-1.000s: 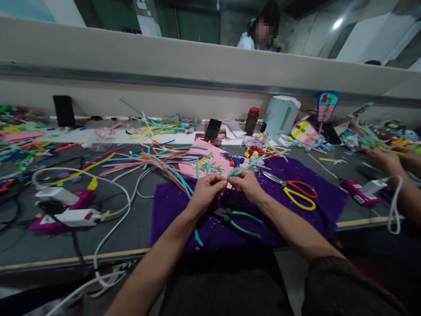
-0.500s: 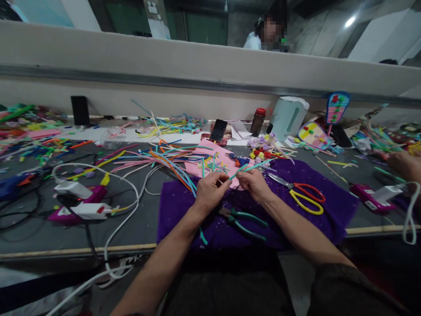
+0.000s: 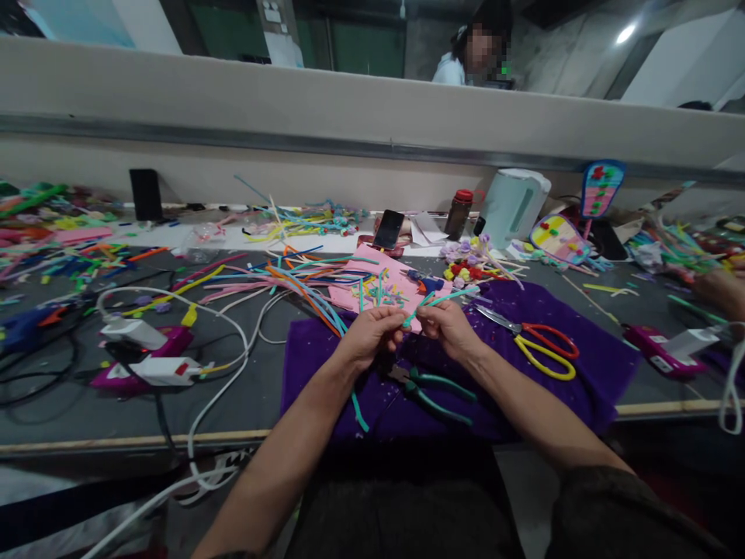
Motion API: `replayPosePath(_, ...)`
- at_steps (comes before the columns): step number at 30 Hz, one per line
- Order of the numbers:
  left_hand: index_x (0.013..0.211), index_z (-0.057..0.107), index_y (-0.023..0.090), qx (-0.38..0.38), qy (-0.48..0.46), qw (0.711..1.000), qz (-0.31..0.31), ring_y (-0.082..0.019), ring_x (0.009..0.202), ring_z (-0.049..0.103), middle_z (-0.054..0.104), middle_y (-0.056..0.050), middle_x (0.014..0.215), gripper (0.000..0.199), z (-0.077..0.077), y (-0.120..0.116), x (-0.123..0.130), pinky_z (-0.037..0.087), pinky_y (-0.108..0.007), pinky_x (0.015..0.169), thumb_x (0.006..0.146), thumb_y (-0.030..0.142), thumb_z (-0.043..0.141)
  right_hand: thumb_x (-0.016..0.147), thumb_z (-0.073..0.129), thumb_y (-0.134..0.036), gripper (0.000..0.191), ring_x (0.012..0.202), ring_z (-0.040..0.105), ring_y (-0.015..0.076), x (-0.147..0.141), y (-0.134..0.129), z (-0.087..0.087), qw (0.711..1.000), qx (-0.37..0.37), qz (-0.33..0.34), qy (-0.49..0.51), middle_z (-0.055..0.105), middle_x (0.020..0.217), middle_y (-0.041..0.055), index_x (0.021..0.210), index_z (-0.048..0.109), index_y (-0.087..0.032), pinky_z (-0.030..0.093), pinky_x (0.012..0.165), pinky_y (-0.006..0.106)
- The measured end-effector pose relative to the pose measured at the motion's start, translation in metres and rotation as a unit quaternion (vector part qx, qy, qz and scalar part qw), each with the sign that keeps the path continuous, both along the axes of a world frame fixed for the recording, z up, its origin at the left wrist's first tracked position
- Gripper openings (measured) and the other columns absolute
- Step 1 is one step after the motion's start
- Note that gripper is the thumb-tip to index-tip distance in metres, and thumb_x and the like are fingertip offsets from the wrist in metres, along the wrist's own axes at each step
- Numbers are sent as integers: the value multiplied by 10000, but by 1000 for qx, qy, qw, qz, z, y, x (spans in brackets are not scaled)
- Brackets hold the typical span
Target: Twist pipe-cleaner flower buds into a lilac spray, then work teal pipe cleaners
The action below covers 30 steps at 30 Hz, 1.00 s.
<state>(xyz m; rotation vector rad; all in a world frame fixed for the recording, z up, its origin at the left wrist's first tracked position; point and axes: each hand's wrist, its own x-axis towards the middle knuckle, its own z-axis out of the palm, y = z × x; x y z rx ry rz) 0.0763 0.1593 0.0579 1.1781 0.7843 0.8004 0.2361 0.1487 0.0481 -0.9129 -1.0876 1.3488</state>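
Fingertips of my left hand (image 3: 372, 334) and my right hand (image 3: 448, 322) pinch a teal pipe cleaner (image 3: 457, 294) close together. One end of it sticks out to the right beyond my right hand; the part between the fingers is small and partly hidden. Under my hands lies a purple cloth (image 3: 587, 373). Green-handled pliers (image 3: 447, 382) rest on it just below my hands, with scissors (image 3: 517, 334) with red and yellow handles to the right. Beyond my fingers, a pink sheet (image 3: 362, 264) carries small coloured cut pieces.
Long pipe cleaners (image 3: 296, 283) spread to the left of the cloth. A phone (image 3: 388, 230), a brown bottle (image 3: 459, 213) and a pale kettle (image 3: 515, 206) stand along the back. White cables (image 3: 244, 334) and a power strip (image 3: 180, 341) lie left. Another person's hand (image 3: 722, 291) is at far right.
My left hand's fingers have shifted slightly and curl more around the pipe cleaner. My right hand stays nearly in place, still pinching it. The whole view has shifted a little.
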Motion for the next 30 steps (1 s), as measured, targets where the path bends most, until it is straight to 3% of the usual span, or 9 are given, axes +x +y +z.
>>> replayPosePath(4, 838, 584, 121, -42, -18, 999, 12, -49, 432, 474, 581, -18, 612, 284, 1, 3, -1, 332, -141, 355, 721, 378, 551, 629, 623, -256, 267, 313, 288, 37, 2, 2, -2, 1000, -4, -3, 11, 351, 391, -77, 485, 420, -160, 163, 340, 205)
replayPosePath(11, 709, 571, 122, 99, 93, 989, 64, -61, 415, 471, 541, 20, 551, 231, 2, -7, 4, 360, -163, 381, 616, 319, 647, 631, 616, -261, 237, 322, 295, 39, -1, 0, -2, 1000, 2, -5, -14, 366, 395, -69, 492, 458, -152, 178, 341, 205)
replayPosePath(18, 680, 571, 152, 196, 176, 962, 77, -74, 436, 484, 526, 38, 526, 188, -1, -7, 3, 361, -175, 422, 669, 339, 577, 635, 607, -239, 199, 333, 313, 40, -1, 0, -1, 999, 25, -4, -28, 394, 411, -66, 510, 483, -148, 195, 350, 201)
replayPosePath(25, 734, 606, 153, 233, 175, 951, 102, -98, 488, 505, 585, 11, 578, 211, 0, -7, 3, 380, -196, 474, 652, 347, 595, 617, 607, -244, 138, 360, 339, 53, -6, -1, -2, 996, 42, -2, -78, 423, 417, -63, 545, 536, -151, 227, 360, 196)
replayPosePath(30, 720, 625, 176, 308, 219, 915, 143, -101, 572, 520, 606, 18, 635, 162, 3, -8, 3, 389, -193, 539, 681, 323, 572, 617, 605, -215, 118, 358, 327, 51, -7, 0, -3, 998, 29, 7, -54, 421, 411, -63, 540, 543, -150, 226, 361, 195)
